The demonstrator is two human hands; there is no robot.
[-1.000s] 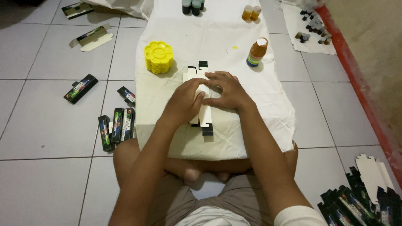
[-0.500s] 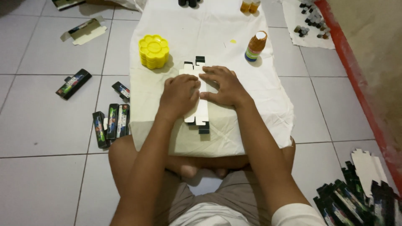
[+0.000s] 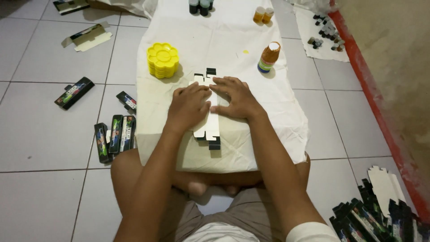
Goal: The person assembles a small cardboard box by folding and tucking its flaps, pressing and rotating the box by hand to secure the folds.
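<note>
A flat, unfolded cardboard carton (image 3: 208, 127), white inside with black end flaps, lies lengthwise on a white cloth (image 3: 233, 49) spread on the tiled floor. My left hand (image 3: 188, 106) presses palm down on its left side. My right hand (image 3: 235, 97) presses flat on its right side, fingers pointing left across the top. Both hands rest on the carton side by side, thumbs nearly touching. The carton's middle is hidden under them.
A stack of yellow flower-shaped palettes (image 3: 163, 60) and a small orange-brown bottle (image 3: 268, 57) stand on the cloth beyond the carton. Folded black boxes (image 3: 114, 134) lie on the tiles at left. A pile of flat cartons (image 3: 380, 215) sits at bottom right, near a red-edged wall.
The hands stay pressed on the carton; the left hand has slid slightly while the view shifted a little. Nothing was picked up or let go.
</note>
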